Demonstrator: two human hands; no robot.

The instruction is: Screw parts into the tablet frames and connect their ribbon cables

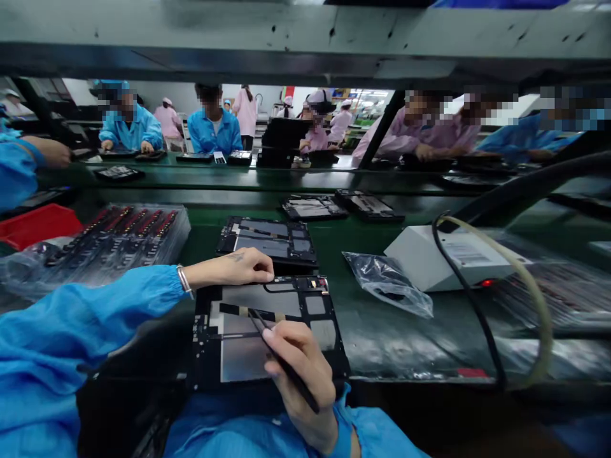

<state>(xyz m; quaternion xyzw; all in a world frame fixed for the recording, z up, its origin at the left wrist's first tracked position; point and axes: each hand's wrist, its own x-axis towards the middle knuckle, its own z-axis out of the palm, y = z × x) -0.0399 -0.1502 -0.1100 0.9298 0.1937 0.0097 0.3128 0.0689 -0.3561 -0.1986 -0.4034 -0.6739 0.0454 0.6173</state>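
Right in front of me lies an opened tablet (243, 362), its grey battery panels and black flex strip showing. My right hand (305, 375) grips black tweezers (293, 372), whose tips reach the dark strip near the middle of the tablet. At the tablet's far edge rests my left hand (245, 266), its fingers curled down; what is under the fingertips is hidden. Just beyond that hand sits another opened tablet (300, 245), apparently on top of a stack.
On the left are clear plastic trays of small parts (138, 235) and a red bin (41, 226). A plastic bag (389, 280), a white box (429, 257) and a hanging cable (470, 299) stand right. More opened tablets (312, 207) lie behind. Several co-workers sit across the line.
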